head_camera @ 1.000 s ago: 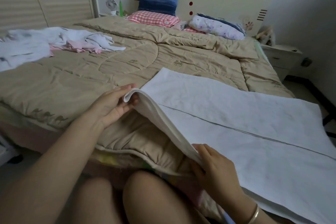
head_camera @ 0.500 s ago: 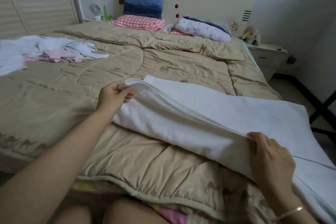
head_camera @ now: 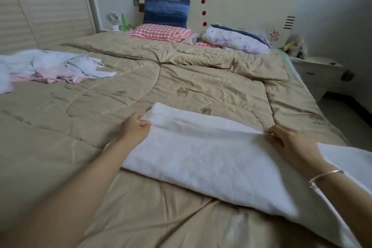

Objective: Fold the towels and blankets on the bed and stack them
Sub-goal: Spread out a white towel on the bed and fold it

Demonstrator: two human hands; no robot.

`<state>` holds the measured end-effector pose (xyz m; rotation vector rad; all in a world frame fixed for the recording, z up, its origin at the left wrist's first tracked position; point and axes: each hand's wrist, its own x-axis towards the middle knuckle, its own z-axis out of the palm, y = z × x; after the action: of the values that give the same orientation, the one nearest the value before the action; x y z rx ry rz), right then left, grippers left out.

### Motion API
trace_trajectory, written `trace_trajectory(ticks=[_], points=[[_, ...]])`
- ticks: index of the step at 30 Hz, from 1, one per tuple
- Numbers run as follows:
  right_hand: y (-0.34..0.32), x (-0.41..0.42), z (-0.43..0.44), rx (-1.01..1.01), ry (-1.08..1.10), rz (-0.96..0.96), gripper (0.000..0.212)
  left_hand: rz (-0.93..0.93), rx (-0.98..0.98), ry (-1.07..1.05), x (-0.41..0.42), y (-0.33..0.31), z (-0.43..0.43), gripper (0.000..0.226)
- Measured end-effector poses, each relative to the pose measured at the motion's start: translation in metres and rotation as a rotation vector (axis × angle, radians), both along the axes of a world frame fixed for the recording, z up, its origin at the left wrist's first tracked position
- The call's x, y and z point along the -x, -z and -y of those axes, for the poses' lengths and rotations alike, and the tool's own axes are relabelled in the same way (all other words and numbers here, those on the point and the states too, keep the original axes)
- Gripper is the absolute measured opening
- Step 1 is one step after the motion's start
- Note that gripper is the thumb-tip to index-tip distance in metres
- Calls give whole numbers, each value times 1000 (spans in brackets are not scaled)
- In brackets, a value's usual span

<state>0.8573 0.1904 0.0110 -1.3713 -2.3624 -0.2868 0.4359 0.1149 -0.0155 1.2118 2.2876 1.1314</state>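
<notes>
Tan quilt [head_camera: 181, 90] covers the whole bed — white towel [head_camera: 201, 159] lies folded over at its near edge, left hand [head_camera: 134, 129] and right hand [head_camera: 289, 143] each pinching its far fold — unfolded laundry [head_camera: 50, 66] heaped far left.

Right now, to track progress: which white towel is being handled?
The big white towel in front, gripped by the left hand and right hand. The others lie untouched in the crumpled white-and-pink heap at far left.
</notes>
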Motion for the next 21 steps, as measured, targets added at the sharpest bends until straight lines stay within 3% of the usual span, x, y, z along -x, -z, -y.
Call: trace_trajectory(ticks=[2,4,7,9,11,13,16,19,21], points=[[28,2,-10,219,52,60,14,-38,100,-35,-3,15,-5,37],[55,3,-13,352,57,3,20,-115,66,-70,-5,22,-5,38],[73,3,-8,315,59,-83,18,-436,40,-117,-3,27,3,46],[70,5,-1,227,80,-73,16,-549,225,-180,1,25,10,53],[63,13,11,71,71,-53,29,-475,443,-203,6,19,15,60],[49,35,41,-23,-26,-142,26,-441,533,-191,10,15,18,70],[35,77,104,116,-266,-265,20,-455,531,-204,9,11,23,73],[43,101,143,171,-396,-90,46,-436,540,-214,14,10,31,68],[49,102,143,139,-373,-12,49,-416,517,-182,21,14,37,64]])
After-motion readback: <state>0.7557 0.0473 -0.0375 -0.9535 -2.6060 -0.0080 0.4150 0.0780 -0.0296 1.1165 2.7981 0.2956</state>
